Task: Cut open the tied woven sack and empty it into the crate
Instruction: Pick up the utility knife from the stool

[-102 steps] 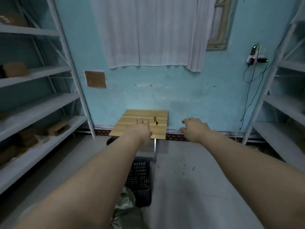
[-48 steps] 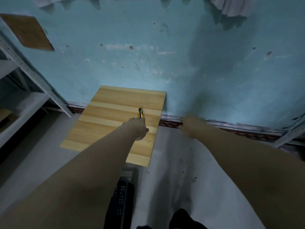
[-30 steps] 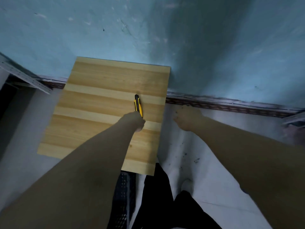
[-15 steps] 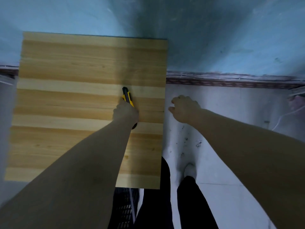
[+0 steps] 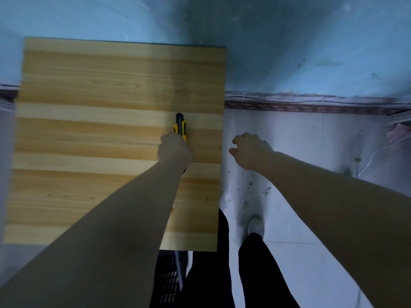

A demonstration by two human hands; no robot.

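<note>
Looking like plain storeroom or back work room, exact kind staying unclear. Turquoise wall (image 5: 289,41) showing scuffs and bare paint. Pale floor (image 5: 300,152) carrying dark stains and specks. Patterned skirting strip (image 5: 300,106) running along wall foot. Small wooden tabletop (image 5: 100,85) standing against wall, yellow utility knife (image 5: 180,127) showing over it. Black perforated crate (image 5: 169,278) sitting beneath table's near edge. Loose white cable (image 5: 373,153) trailing at right.

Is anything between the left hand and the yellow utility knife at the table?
Nothing visible does: the left hand grips the utility knife at the wooden table. The right hand hangs beside the table edge, holding nothing.
</note>
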